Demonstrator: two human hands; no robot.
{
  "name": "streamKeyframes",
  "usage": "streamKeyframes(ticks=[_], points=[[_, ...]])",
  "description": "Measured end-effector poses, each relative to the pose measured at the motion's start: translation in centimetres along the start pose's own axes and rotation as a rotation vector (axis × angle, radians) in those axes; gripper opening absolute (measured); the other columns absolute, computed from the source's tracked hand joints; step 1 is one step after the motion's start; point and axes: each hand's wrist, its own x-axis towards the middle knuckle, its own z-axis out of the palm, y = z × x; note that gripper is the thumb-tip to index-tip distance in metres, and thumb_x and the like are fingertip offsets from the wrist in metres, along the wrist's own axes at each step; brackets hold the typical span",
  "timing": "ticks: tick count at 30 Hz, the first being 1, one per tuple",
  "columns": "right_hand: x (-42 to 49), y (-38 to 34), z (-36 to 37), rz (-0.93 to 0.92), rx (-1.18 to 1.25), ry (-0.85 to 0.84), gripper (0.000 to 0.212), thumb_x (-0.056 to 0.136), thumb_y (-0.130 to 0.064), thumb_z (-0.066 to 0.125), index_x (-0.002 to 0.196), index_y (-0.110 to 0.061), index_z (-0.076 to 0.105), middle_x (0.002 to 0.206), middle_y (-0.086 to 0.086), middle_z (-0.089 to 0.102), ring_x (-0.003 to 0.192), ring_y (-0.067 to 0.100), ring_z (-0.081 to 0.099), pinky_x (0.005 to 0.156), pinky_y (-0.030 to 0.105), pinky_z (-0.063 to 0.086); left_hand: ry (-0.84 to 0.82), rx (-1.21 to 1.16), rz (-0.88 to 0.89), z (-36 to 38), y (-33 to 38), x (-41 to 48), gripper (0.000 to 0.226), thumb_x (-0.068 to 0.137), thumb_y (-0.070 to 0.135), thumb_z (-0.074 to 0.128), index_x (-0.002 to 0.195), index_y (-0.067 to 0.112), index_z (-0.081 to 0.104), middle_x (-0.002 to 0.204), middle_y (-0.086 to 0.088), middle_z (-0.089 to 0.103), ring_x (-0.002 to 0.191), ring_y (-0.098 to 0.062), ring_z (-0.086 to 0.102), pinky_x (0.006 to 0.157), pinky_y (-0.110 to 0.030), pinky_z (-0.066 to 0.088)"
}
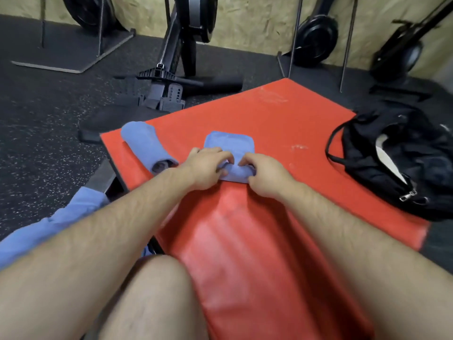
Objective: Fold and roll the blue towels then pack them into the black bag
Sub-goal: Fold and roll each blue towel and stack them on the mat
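Blue towels number three in the head view, and all lie toward the left and middle of the scene. One middle towel (229, 143) lies folded flat on the red counter (269, 114), its near end curled up into the start of a roll. Both of the person's hands are on that roll: the left hand (206, 168) grips its left part with bent fingers, and the right hand (264, 175) pinches its right part, fingers curled over the top. A second, rolled towel (144, 143) lies finished near the counter's left edge, just beside the left wrist, one open end facing the camera. The third, a loose towel (49, 231), lies unrolled at lower left beyond the counter's edge, partly hidden by the left forearm. One black bag (392, 163) sits on the counter's right side, well apart from the hands, its zip open and a pale lining showing. One bare knee (157, 290) rises at the bottom of the frame.
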Motion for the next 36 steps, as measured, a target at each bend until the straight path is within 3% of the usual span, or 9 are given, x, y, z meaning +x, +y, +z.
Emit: streamKeyframes(ticks=[7, 11, 15, 18, 21, 27, 30, 33, 36], points=[[-6.4, 3.9, -0.2, -0.103, 0.008, -0.042, 0.047, 0.081, -0.019, 0.073, 0.127, -0.019, 0.067, 0.127, 0.007, 0.054, 0.12, 0.025, 0.045, 0.101, 0.025, 0.032, -0.216, -0.305, 0.051, 0.7, 4.5, -2.2, 0.022, 0.098, 0.017, 0.058, 0.119, 0.019, 0.052, 0.094, -0.014, 0.061, 0.071, -0.018, 0.047, 0.057, -0.025, 0.034], [-7.1, 4.5, 1.0, -0.201, -0.141, -0.009, 0.05, 0.084, -0.036, 0.072, 0.132, -0.023, 0.064, 0.126, 0.002, 0.05, 0.116, 0.028, 0.041, 0.103, 0.043, 0.04, -0.041, 0.063, 0.113, 1.3, 4.9, -2.9, 0.017, 0.096, 0.026, 0.058, 0.112, 0.022, 0.061, 0.111, -0.004, 0.056, 0.104, -0.025, 0.052, 0.075, -0.032, 0.031], [-5.3, 4.4, 1.1, -0.171, -0.087, -0.032, 0.043, 0.091, -0.031, 0.068, 0.132, -0.02, 0.063, 0.123, 0.001, 0.058, 0.116, 0.027, 0.045, 0.107, 0.038, 0.035, 0.288, 0.307, 0.336, 1.5, 4.9, -4.0, 0.026, 0.087, 0.038, 0.05, 0.094, 0.02, 0.068, 0.109, -0.005, 0.059, 0.095, -0.03, 0.058, 0.072, -0.037, 0.036], [-4.0, 4.5, -0.2, -0.088, 0.006, -0.174, 0.032, 0.093, -0.027, 0.067, 0.121, -0.013, 0.069, 0.115, 0.005, 0.067, 0.112, 0.024, 0.056, 0.102, 0.032, 0.039, 0.111, 0.283, 0.307, 1.6, 4.2, -4.3, 0.051, 0.083, 0.057, 0.06, 0.113, 0.017, 0.058, 0.111, -0.002, 0.057, 0.1, -0.025, 0.057, 0.077, -0.04, 0.043], [-3.7, 4.3, -0.7, 0.004, 0.249, -0.284, 0.013, 0.095, -0.021, 0.065, 0.106, -0.017, 0.069, 0.097, 0.002, 0.068, 0.093, 0.019, 0.061, 0.094, 0.041, 0.048, -0.012, 0.207, 0.231, 1.2, 4.0, -3.8, 0.046, 0.085, 0.042, 0.07, 0.12, 0.016, 0.057, 0.118, -0.003, 0.058, 0.115, -0.026, 0.056, 0.086, -0.039, 0.041], [-4.7, 4.6, 0.4, -0.237, 0.132, 0.0, 0.038, 0.087, -0.043, 0.073, 0.12, -0.027, 0.062, 0.115, -0.013, 0.06, 0.111, 0.012, 0.05, 0.097, 0.024, 0.037, -0.175, 0.03, 0.065, 0.5, 3.6, -2.0, 0.031, 0.101, 0.037, 0.051, 0.124, 0.017, 0.059, 0.123, -0.002, 0.062, 0.121, -0.024, 0.052, 0.09, -0.034, 0.031], [-4.0, 4.7, 0.8, -0.186, 0.077, -0.006, 0.04, 0.087, -0.033, 0.074, 0.124, -0.019, 0.066, 0.124, -0.002, 0.066, 0.117, 0.02, 0.056, 0.099, 0.025, 0.037, -0.048, 0.026, 0.07, 0.4, 3.6, -1.9, 0.033, 0.101, 0.04, 0.051, 0.129, 0.024, 0.058, 0.127, 0.0, 0.06, 0.124, -0.024, 0.046, 0.098, -0.038, 0.033], [-2.9, 3.9, 0.3, 0.038, 0.282, -0.048, 0.024, 0.093, -0.023, 0.069, 0.115, -0.015, 0.07, 0.106, -0.002, 0.068, 0.099, 0.014, 0.061, 0.085, 0.025, 0.042, 0.176, -0.068, 0.146, 0.8, 3.3, -2.7, 0.037, 0.094, 0.046, 0.06, 0.128, 0.032, 0.055, 0.129, 0.005, 0.05, 0.118, -0.022, 0.048, 0.095, -0.039, 0.034], [-2.2, 3.8, -0.7, 0.196, 0.495, -0.17, 0.012, 0.097, -0.022, 0.065, 0.088, -0.016, 0.07, 0.071, -0.007, 0.059, 0.062, 0.005, 0.051, 0.065, 0.025, 0.04, 0.017, -0.075, 0.127, 1.2, 2.6, -2.6, 0.051, 0.084, 0.051, 0.072, 0.128, 0.036, 0.051, 0.127, 0.008, 0.05, 0.117, -0.02, 0.05, 0.096, -0.04, 0.036]])
